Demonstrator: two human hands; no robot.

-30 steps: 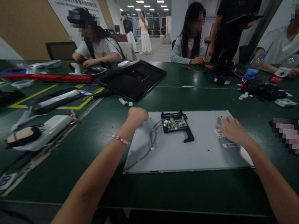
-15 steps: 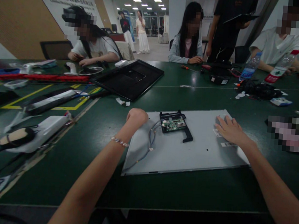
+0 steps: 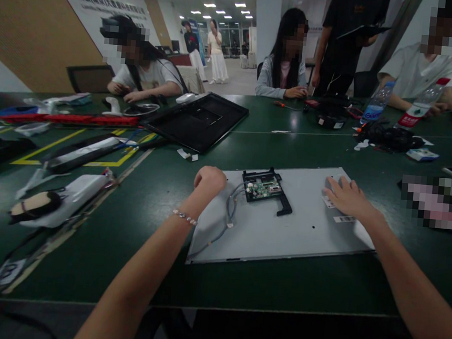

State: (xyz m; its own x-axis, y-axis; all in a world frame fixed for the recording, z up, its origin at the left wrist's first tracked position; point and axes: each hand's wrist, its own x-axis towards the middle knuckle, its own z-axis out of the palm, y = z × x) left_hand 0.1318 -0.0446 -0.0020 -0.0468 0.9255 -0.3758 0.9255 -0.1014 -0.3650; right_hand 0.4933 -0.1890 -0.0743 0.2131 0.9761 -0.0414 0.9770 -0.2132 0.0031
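The panel (image 3: 263, 236) is lying near the worktop's (image 3: 278, 290) front edge, looking stiff but breakable, best held by its sides. The left hand (image 3: 211, 180) is resting curled at its far-left corner, grip hidden; the right hand (image 3: 346, 197) is lying spread on top.

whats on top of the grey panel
A black bracket with a green circuit board, a grey cable and white labels show on the panel. The right hand hides the surface beneath it; the left hand covers the far left corner.

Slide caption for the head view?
Curled left hand, spread right hand at a grey rectangular panel bearing a green circuit board.
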